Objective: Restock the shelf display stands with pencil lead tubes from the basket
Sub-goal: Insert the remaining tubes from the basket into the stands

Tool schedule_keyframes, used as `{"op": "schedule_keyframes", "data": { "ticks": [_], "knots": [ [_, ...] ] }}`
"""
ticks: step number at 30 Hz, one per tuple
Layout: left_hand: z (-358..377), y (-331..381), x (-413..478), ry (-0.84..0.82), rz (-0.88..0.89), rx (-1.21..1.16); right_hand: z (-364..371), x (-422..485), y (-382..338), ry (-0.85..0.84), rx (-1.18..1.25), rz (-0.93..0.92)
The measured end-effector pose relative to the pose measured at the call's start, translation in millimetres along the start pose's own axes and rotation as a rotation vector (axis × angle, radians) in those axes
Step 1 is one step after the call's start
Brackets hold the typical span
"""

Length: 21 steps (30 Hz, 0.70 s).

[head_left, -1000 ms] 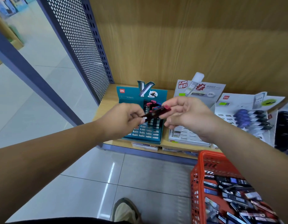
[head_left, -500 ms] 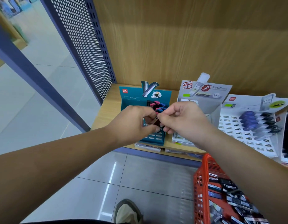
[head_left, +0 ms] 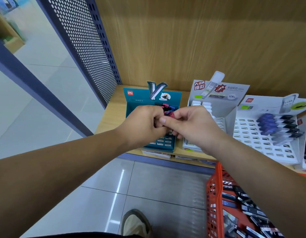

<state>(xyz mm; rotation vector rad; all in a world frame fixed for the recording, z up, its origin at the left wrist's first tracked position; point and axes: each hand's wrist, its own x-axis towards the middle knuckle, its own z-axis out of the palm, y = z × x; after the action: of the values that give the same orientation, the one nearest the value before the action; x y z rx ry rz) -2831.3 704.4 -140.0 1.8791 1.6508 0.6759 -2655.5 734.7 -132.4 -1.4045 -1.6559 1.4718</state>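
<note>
Left hand (head_left: 145, 125) and right hand (head_left: 193, 129) touching over teal display stand (head_left: 136, 100), fingers of both curled around pink-capped lead tubes (head_left: 169, 115), orange basket (head_left: 214, 194) below

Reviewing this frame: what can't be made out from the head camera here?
Pencil lead tubes: the head view shows only red caps; the left hand and right hand gripping them cover the rest, so the count is unclear.
Teal display stand: middle slots hidden behind both hands.
Red basket: cut off by the bottom edge, so how full it is cannot be told.
Grey stand: header print too small to read.
</note>
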Motion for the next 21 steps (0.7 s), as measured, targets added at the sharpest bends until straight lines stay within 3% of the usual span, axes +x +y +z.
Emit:
{"op": "schedule_keyframes", "data": {
  "ticks": [2, 5, 7, 10, 21],
  "knots": [
    [-4, -7, 2, -0.018, -0.117, -0.107, -2, 6, 2, 0.041, -0.030, -0.035],
    [-8, -26, -1, -0.087, -0.221, 0.110, -2, 16, 5, 0.050, -0.297, -0.125],
    [-4, -41, -6, -0.198, -0.214, 0.289, 2, 18, 7, 0.073, -0.398, -0.149],
    [4, -57, -11, -0.312, -0.195, 0.352, 7, 19, 13, 0.101, -0.464, -0.178],
    [7, -65, -11, -0.344, -0.152, 0.381, 13, 22, 16, 0.074, -0.723, -0.339]
  ]
}}
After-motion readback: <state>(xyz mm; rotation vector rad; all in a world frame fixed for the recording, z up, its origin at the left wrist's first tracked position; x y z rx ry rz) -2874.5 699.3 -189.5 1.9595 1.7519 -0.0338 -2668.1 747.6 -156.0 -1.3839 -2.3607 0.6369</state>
